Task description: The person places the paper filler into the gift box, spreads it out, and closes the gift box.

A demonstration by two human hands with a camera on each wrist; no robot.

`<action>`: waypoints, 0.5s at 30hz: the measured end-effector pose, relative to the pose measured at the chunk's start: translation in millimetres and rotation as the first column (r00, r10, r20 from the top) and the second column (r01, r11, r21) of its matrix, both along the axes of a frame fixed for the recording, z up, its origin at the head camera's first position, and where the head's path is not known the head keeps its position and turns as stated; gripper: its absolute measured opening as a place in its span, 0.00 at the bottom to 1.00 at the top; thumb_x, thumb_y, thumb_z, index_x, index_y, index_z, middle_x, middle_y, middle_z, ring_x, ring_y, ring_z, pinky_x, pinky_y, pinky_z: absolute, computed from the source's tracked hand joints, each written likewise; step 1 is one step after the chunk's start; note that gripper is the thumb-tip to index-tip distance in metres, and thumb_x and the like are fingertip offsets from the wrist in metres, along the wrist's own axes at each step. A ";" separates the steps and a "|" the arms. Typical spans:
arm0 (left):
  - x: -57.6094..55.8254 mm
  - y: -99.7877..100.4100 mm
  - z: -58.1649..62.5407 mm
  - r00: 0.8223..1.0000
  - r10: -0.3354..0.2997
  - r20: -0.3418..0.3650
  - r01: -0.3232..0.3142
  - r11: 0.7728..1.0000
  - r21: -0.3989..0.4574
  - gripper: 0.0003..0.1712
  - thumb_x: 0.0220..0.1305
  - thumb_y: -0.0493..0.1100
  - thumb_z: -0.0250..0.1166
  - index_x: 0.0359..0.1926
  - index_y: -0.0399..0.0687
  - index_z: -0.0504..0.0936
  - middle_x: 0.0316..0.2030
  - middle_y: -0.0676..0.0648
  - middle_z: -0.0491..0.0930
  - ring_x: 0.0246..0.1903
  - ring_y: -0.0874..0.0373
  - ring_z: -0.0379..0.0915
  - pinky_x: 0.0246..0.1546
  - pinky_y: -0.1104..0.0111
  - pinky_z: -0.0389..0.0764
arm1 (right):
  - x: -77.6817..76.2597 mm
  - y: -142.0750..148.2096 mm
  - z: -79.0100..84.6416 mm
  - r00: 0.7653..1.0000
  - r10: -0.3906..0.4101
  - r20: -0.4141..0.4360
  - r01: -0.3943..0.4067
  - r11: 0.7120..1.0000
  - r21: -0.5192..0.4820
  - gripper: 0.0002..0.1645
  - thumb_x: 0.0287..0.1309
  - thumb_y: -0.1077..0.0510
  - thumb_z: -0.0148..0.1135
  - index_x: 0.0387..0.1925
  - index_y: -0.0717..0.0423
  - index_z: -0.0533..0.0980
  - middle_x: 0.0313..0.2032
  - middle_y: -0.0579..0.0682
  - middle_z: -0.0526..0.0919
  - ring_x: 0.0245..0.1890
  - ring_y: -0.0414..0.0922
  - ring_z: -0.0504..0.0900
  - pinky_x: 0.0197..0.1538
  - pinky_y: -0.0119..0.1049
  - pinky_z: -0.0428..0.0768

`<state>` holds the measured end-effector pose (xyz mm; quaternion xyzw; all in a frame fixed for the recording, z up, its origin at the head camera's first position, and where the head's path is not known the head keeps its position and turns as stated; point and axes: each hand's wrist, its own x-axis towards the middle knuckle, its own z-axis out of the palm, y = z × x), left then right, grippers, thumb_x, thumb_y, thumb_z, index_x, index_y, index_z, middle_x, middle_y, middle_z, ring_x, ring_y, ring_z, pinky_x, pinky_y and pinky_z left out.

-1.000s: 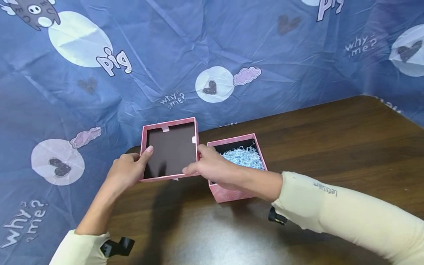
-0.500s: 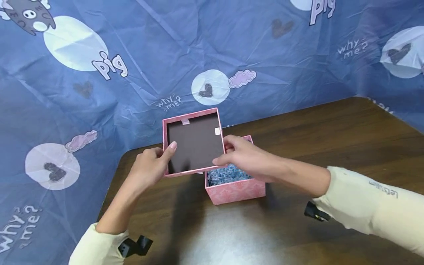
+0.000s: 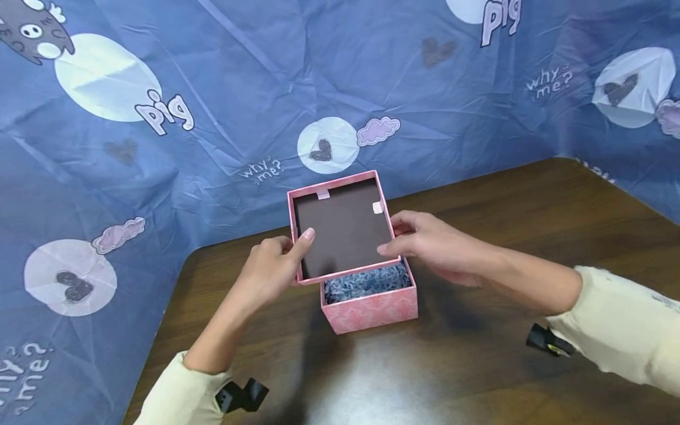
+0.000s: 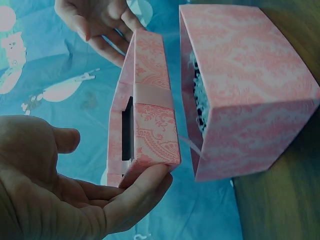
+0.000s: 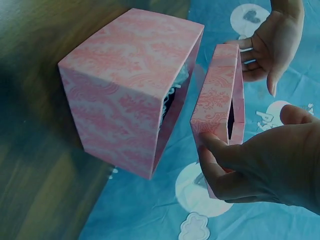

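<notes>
Both hands hold a pink patterned box lid (image 3: 342,227), its dark inside facing up, above a matching pink box (image 3: 372,311). My left hand (image 3: 270,265) is at the lid's left side, thumb over the rim and fingers against the outer wall. On the opposite side, my right hand (image 3: 438,245) grips near the front corner, thumb at the rim. Blue shredded paper (image 3: 366,283) fills the box, whose back part is hidden under the lid. In the left wrist view a pale ribbon band (image 4: 154,96) crosses the lid's side wall (image 4: 155,125), and a gap shows between lid and box.
The box stands on a dark wooden table (image 3: 510,224). A blue printed cloth (image 3: 255,77) hangs behind and to the left of it. Small black devices (image 3: 241,395) are strapped at both wrists, below the pale sleeves (image 3: 611,324).
Both hands have carried the lid to the right, from beside the box to over its back part. The lid remains inside-up, and both hands keep their hold.
</notes>
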<state>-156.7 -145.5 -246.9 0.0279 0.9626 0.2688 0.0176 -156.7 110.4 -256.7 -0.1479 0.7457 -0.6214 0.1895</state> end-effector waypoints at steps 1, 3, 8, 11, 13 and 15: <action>0.2 0.9 -0.3 1.000 -0.004 0.000 0.004 1.000 0.004 0.38 0.68 0.69 0.45 0.36 0.39 0.81 0.24 0.45 0.75 0.32 0.51 0.72 0.34 0.61 0.70 | 0.0 1.0 -0.4 1.000 -0.002 0.001 0.002 1.000 -0.016 0.31 0.58 0.61 0.59 0.59 0.72 0.62 0.50 0.62 0.71 0.52 0.55 0.71 0.63 0.49 0.65; 0.2 2.4 -1.4 1.000 -0.006 0.002 0.006 1.000 0.015 0.38 0.68 0.69 0.45 0.37 0.39 0.82 0.25 0.45 0.76 0.33 0.51 0.72 0.35 0.60 0.71 | -0.2 3.1 -1.5 1.000 -0.010 0.007 0.010 1.000 -0.028 0.30 0.58 0.62 0.59 0.58 0.73 0.62 0.49 0.62 0.71 0.51 0.55 0.72 0.63 0.49 0.65; 0.4 3.3 -3.7 1.000 0.008 0.012 -0.008 0.999 0.049 0.37 0.68 0.68 0.46 0.43 0.38 0.81 0.27 0.44 0.80 0.35 0.50 0.76 0.41 0.58 0.73 | -1.8 4.4 -1.7 0.999 -0.042 0.031 0.044 0.998 -0.051 0.29 0.59 0.62 0.59 0.58 0.73 0.62 0.50 0.62 0.69 0.52 0.55 0.71 0.64 0.49 0.64; -0.6 2.4 -3.7 0.999 0.024 0.028 -0.027 0.994 0.110 0.38 0.68 0.68 0.46 0.46 0.36 0.79 0.30 0.41 0.81 0.33 0.52 0.79 0.41 0.58 0.74 | -3.7 4.3 0.7 0.996 -0.068 0.053 0.072 0.994 -0.083 0.30 0.59 0.62 0.59 0.58 0.73 0.60 0.53 0.62 0.66 0.55 0.55 0.70 0.66 0.49 0.63; -1.3 1.9 -3.7 0.999 0.035 0.039 -0.041 0.981 0.191 0.37 0.69 0.67 0.47 0.47 0.35 0.76 0.34 0.39 0.81 0.32 0.52 0.81 0.41 0.58 0.77 | -5.3 4.4 2.8 0.994 -0.083 0.065 0.089 0.990 -0.108 0.29 0.60 0.63 0.58 0.57 0.73 0.59 0.55 0.63 0.64 0.57 0.56 0.69 0.67 0.48 0.63; -2.2 1.4 -4.2 0.998 0.039 0.048 -0.051 0.959 0.277 0.36 0.69 0.66 0.48 0.47 0.34 0.74 0.39 0.36 0.81 0.31 0.51 0.83 0.41 0.58 0.79 | -7.1 5.5 4.4 0.993 -0.091 0.079 0.100 0.987 -0.125 0.27 0.61 0.62 0.57 0.55 0.72 0.59 0.57 0.63 0.63 0.60 0.57 0.67 0.67 0.49 0.61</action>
